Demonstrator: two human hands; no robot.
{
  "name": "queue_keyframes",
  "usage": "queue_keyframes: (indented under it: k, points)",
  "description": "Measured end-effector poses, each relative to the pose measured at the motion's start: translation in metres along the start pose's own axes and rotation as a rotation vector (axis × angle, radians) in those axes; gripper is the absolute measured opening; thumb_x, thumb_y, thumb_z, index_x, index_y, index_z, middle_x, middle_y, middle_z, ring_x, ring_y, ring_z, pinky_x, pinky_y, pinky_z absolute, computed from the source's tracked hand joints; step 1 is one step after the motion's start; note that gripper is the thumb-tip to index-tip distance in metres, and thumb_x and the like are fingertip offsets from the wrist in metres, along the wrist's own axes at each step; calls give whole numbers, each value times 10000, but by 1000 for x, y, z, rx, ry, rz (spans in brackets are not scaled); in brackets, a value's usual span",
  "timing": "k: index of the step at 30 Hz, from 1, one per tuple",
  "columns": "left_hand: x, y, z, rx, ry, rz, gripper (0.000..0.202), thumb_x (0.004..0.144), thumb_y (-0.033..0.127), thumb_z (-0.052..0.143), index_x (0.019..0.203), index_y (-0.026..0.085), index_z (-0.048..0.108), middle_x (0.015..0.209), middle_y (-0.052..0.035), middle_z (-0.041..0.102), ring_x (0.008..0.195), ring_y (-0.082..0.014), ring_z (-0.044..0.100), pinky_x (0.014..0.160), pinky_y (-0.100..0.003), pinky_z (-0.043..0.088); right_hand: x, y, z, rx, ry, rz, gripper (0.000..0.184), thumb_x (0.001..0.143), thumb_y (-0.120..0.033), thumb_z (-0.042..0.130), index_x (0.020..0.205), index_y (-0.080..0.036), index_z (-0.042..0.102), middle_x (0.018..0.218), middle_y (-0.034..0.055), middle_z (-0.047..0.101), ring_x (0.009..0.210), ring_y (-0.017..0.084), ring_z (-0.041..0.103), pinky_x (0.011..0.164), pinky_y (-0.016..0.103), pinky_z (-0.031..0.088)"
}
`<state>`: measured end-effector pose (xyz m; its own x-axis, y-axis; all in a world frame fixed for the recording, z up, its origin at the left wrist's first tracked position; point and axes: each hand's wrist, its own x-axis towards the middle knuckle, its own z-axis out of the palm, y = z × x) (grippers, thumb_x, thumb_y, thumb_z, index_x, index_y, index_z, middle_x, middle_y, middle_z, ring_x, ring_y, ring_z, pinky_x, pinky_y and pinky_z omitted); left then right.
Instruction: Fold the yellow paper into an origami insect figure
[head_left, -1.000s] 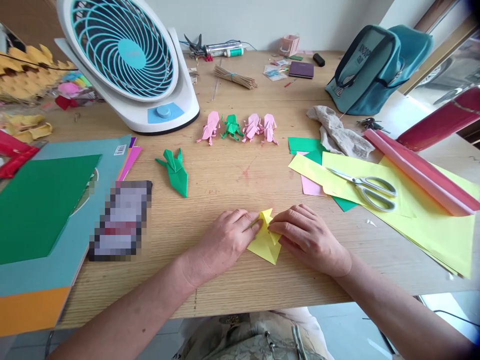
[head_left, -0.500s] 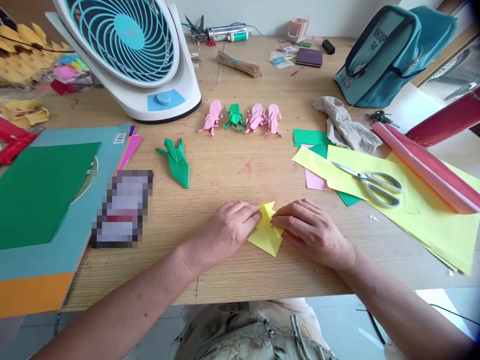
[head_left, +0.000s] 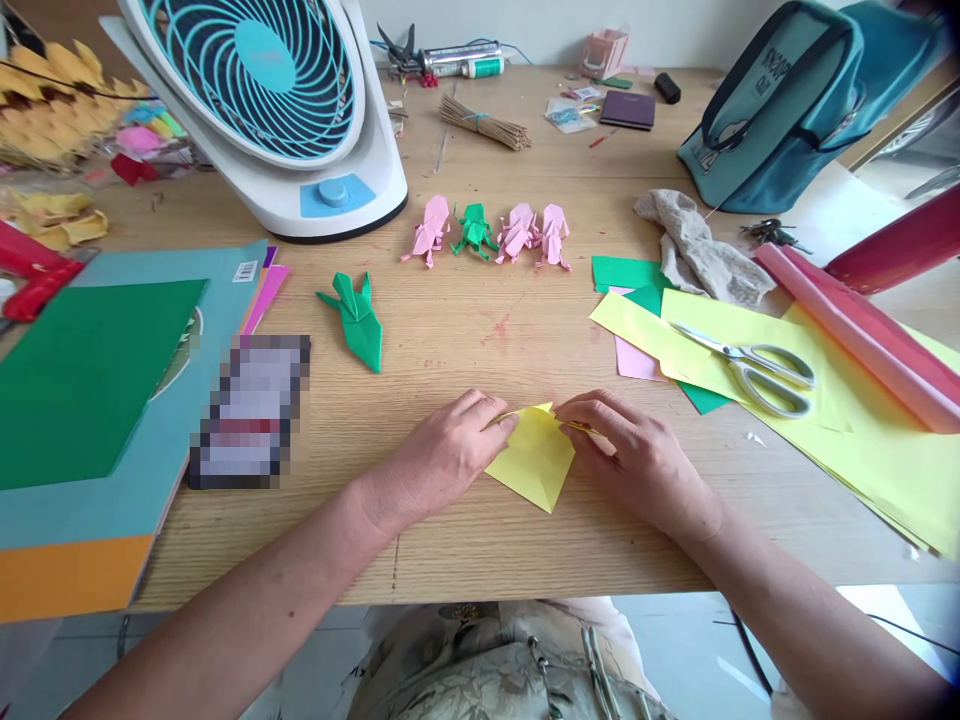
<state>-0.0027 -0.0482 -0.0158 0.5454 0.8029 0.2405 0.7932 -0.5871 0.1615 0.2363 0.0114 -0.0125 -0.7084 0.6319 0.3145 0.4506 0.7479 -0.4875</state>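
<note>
A partly folded sheet of yellow origami paper (head_left: 534, 462) lies near the table's front edge, one corner pointing toward me. My left hand (head_left: 459, 440) is closed on its left side, thumb and fingers pinching the upper left edge. On the other side, my right hand (head_left: 626, 450) pinches a raised flap at the upper right between thumb and fingers. Part of the paper is hidden under both hands. Beyond them, to the left, lies a folded green paper figure (head_left: 358, 325). Folded pink figures (head_left: 517, 232) and a green folded frog-like figure (head_left: 474, 230) stand in a row farther back.
A phone (head_left: 251, 410) lies left of my hands beside a large book (head_left: 150, 515) with green paper (head_left: 90, 380) on it. Scissors (head_left: 757, 365) rest on yellow sheets (head_left: 885, 470) at right. Behind stand a fan (head_left: 330, 200) and a teal backpack (head_left: 780, 110).
My right hand has moved slightly right, drawing the flap outward. More of the yellow paper's face now shows. The left hand keeps its hold, and the whole view has shifted a little.
</note>
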Motion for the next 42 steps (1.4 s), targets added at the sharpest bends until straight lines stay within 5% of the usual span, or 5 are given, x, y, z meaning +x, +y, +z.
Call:
queue_keyframes:
  k: [13,22,28,36,42]
  points:
    - [0,-8,-2,-47,6,3,248,982,89,430,1116,146,631,972,-59,579,864,-147,558,754,-263,494,8,9,5,41,73,218,110,875,-128,571,930,-197,638,775,15,607,585,127,514,542,254,416]
    - [1,-9,-7,62,-35,75,242,974,73,431,1133,120,607,1009,-81,607,932,-186,590,801,-311,530,9,13,6,106,95,283,284,847,-196,607,665,-225,392,637,-31,472,551,115,430,494,244,344]
    - [1,-9,-8,100,-34,103,231,981,86,429,1128,118,604,1017,-82,614,933,-191,586,798,-316,524,11,6,5,303,102,353,32,878,-222,602,878,-225,569,760,-16,611,605,119,541,517,234,423]
    - [2,-8,-8,123,-41,100,238,990,109,424,1147,126,602,1022,-79,614,912,-186,580,791,-310,511,11,1,7,207,104,-56,267,875,-33,451,1009,-219,588,996,64,690,913,193,649,781,334,520]
    - [2,-8,-6,134,-31,103,224,986,105,435,1135,116,601,1043,-87,622,939,-191,579,824,-313,517,6,5,4,42,16,-231,278,919,-44,447,1100,-189,599,1031,107,700,923,221,631,785,377,515]
